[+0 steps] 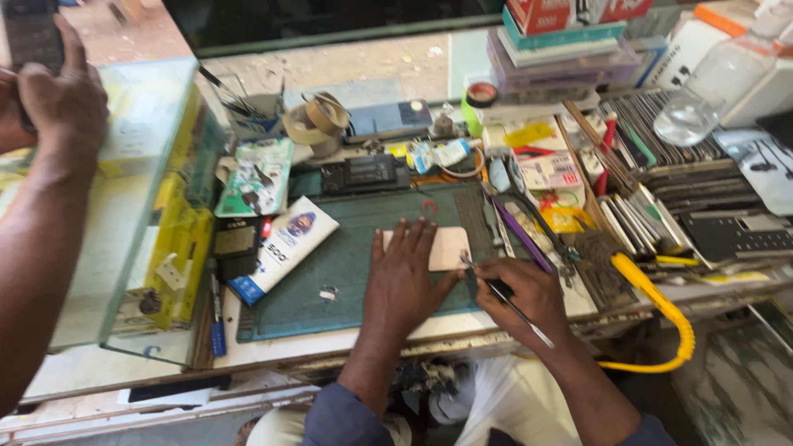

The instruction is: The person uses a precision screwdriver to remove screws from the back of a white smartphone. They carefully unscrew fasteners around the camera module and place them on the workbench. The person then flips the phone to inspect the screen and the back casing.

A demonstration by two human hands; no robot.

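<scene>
Nearest to us, our right hand is closed around a thin metal tool. The tool runs slantwise through the fingers, and its fine tip touches the right edge of a pale pink phone. Just left of it, our left hand lies flat and open, fingers spread. It presses down on that phone and covers its left part, with the thumb stretched toward the tool tip. The phone rests face down on a dark green work mat, so it lies under one hand and against the tool in the other. A yellow coiled cord hangs off the bench edge to our right.

Further left stands a glass case. Above it another person's hand holds a dark phone, well apart from ours.

Beyond the mat we see tape rolls, and further right a clear plastic bottle lying on its side. Stacked boxes sit at the back.
</scene>
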